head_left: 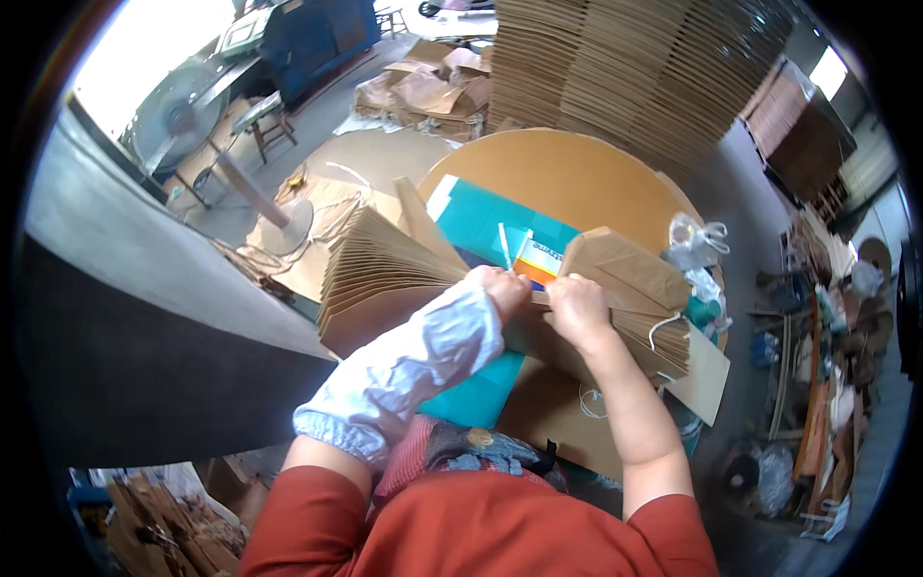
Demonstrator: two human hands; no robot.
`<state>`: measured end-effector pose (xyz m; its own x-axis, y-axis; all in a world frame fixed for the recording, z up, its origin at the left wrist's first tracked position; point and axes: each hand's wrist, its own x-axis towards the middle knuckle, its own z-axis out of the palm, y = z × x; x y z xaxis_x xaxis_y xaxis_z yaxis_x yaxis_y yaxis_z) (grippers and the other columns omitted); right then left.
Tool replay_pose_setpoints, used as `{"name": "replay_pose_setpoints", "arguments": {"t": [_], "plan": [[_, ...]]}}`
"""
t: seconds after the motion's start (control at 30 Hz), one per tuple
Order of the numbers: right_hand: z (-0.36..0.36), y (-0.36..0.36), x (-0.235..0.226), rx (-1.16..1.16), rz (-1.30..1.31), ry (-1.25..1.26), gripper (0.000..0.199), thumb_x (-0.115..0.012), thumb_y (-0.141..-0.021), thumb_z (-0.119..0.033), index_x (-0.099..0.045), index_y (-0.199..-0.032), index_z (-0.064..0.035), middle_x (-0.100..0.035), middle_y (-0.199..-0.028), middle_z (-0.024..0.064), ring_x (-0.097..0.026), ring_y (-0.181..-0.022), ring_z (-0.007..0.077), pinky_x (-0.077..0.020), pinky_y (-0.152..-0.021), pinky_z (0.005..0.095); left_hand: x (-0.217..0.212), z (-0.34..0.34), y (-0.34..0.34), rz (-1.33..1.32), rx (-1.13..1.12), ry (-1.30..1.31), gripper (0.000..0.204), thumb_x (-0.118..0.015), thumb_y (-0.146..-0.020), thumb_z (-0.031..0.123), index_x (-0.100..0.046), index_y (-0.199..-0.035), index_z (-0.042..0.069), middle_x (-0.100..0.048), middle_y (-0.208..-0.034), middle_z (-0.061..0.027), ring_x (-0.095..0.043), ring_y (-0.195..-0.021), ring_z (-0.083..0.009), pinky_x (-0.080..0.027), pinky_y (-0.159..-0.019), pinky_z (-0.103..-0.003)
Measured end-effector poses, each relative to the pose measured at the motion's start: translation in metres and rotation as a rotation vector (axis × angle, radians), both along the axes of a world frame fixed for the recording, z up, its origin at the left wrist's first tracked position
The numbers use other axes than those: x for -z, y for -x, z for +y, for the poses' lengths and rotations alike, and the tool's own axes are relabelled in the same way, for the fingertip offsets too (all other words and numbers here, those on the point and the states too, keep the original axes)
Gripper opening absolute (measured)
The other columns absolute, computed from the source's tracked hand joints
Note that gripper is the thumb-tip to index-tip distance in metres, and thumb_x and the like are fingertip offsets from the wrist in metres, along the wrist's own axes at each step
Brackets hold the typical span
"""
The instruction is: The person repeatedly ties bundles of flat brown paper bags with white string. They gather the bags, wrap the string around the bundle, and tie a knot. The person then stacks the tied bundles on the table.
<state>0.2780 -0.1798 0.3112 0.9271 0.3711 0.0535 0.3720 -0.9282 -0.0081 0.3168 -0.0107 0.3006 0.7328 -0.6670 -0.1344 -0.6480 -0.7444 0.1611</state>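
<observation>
The L hand (502,291) and the R hand (579,310) are near each other, at the middle of the brown paper bundle (385,274), which is on the round table (567,159) in front of the person. The bundle spreads to both sides: on the L its sheets open like a fan, on the R they lie closer tog., w/ a white string (666,327) hanging on that end. The fingers of both hands are curled in, but I cannot tell what, if anything, they are clamped on, bc. the fingertips are hidden. Just beyond the hands, btwn. the two sides of the bundle, is a small packet (538,262), white, blue & orange, w/ a thin white strip (505,245) near it. Behind it lies a teal sheet (505,212). At the R side of the table, a clear plastic bag (694,240) is near the edge. The L forearm wears a pale sleeve cover (409,351); the R forearm is bare; the shirt (519,539) is red. Farther back stand a tall pile of cardboard (625,67), a fan (173,115) and a blue machine (322,38).
</observation>
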Motion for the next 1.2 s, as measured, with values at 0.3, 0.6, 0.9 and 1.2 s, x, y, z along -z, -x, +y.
{"name": "replay_pose_setpoints", "arguments": {"t": [0.3,0.6,0.9,1.2], "plan": [[-0.011,0.008,0.001,-0.049,0.081,-0.044,0.027,-0.080,-0.062,-0.025,-0.062,-0.070,-0.0070,-0.062,-0.077,0.0059,-0.061,-0.080,0.0247,-0.0503,-0.068,0.0383,0.006,0.145,-0.037,0.015,-0.166,-0.264,0.015,-0.067,-0.067,0.022,-0.071,-0.081,0.018,-0.068,-0.084,-0.0044,-0.064,-0.086,-0.0224,-0.043,-0.087,-0.035],[-0.040,0.037,-0.035,-0.079,0.027,-0.064,0.026,-0.080,-0.060,-0.020,-0.058,-0.064,-0.0076,-0.058,-0.070,0.0035,-0.058,-0.077,0.0240,-0.0486,-0.065,0.0381,-0.051,0.147,-0.008,-0.058,0.050,-0.125,0.008,-0.064,-0.066,0.020,-0.066,-0.071,0.015,-0.065,-0.072,-0.0063,-0.064,-0.083,-0.0234,-0.042,-0.087,-0.036],[-0.078,0.071,-0.018,0.038,0.119,0.010,0.026,-0.081,-0.058,-0.020,-0.061,-0.069,-0.0066,-0.058,-0.077,0.0069,-0.058,-0.081,0.0265,-0.0478,-0.070,0.0400,-0.003,0.097,0.034,-0.053,0.061,-0.080,0.022,-0.059,-0.073,0.014,-0.057,-0.095,0.011,-0.063,-0.090,-0.0024,-0.061,-0.096,-0.0197,-0.040,-0.088,-0.034],[0.091,0.031,-0.004,0.014,0.253,-0.136,0.023,-0.073,-0.066,-0.014,-0.062,-0.084,-0.0054,-0.065,-0.083,0.0139,-0.065,-0.083,0.0312,-0.0512,-0.072,0.0433,0.010,0.099,0.042,-0.275,-0.041,0.027,0.009,-0.053,-0.079,0.015,-0.056,-0.085,0.009,-0.059,-0.081,-0.0035,-0.059,-0.090,-0.0216,-0.035,-0.099,-0.041]]}}
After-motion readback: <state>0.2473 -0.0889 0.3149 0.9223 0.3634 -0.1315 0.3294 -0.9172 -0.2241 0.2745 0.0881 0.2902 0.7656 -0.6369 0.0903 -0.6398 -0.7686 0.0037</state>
